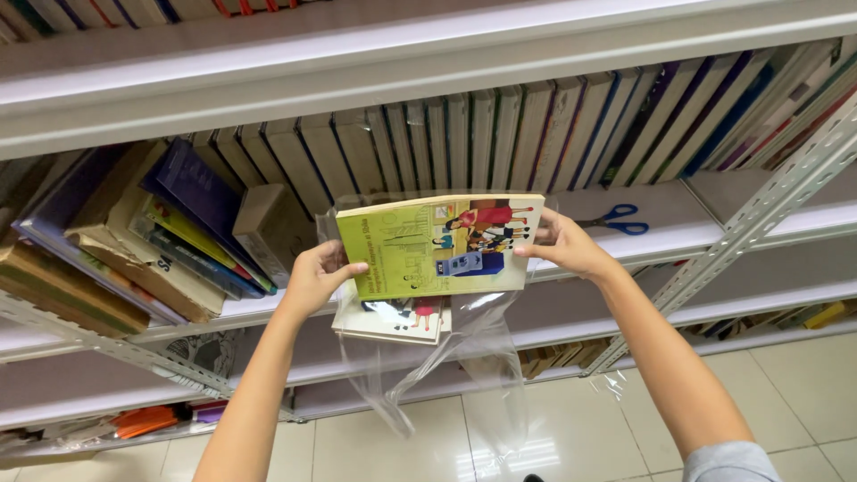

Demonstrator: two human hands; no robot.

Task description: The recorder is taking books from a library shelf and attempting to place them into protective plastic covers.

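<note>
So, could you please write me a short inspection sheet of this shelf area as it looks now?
Surface: white metal shelf, books standing in a row at the back.
Job's things: green-covered book held flat by both edges, with clear plastic wrap hanging below it; another thin book lies underneath on the shelf edge.
Clutter: blue-handled scissors on the shelf; leaning pile of books at left.
Hands: left hand grips the book's left edge; right hand grips its right edge.
Cables: nothing seen.
Surroundings: lower shelves with more books, pale tiled floor.
</note>
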